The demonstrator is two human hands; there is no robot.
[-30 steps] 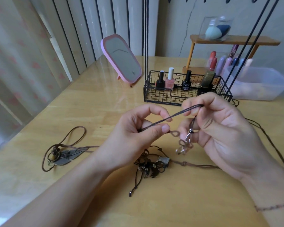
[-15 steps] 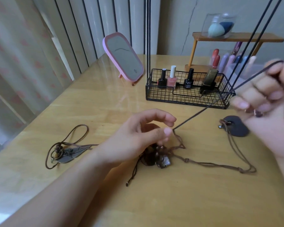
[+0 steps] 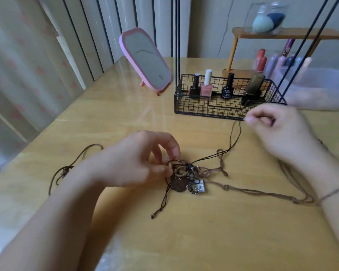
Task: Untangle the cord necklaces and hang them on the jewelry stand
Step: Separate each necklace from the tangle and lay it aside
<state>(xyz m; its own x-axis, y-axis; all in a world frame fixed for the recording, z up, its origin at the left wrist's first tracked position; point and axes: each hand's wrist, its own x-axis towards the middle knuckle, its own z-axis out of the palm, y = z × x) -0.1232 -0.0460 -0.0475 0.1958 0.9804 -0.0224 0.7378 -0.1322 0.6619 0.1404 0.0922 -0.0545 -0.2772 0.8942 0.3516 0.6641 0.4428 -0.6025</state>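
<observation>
Far left on the wooden table (image 3: 125,118), a separate brown cord necklace (image 3: 70,169) lies in a loose loop, partly hidden behind the left forearm. Behind it, toward the back, a pink mirror (image 3: 145,59) stands tilted. Left hand (image 3: 137,161) is down at table centre w/ fingers curled, fingertips pinching into the tangle of cord necklaces (image 3: 186,173); the knot lies on the table, w/ a round brown pendant (image 3: 178,185) and a small silver square pendant (image 3: 200,187) just beside each other at its near edge. One thin dark tail w/ a metal tip runs from the tangle toward the viewer. A lighter brown cord w/ knots trails right along the table toward the right wrist. A thin dark cord (image 3: 233,137) rises from the tangle up to the right hand (image 3: 278,132), which is blurred but pinches that cord between thumb & forefinger, raised just in front of the black wire basket (image 3: 186,106) of the jewelry stand (image 3: 176,36). Basket holds nail polish bottles (image 3: 206,85). Stand's thin black rods go up out of frame. Far right: clear plastic tub (image 3: 321,89), behind it a small wooden shelf (image 3: 282,34).
</observation>
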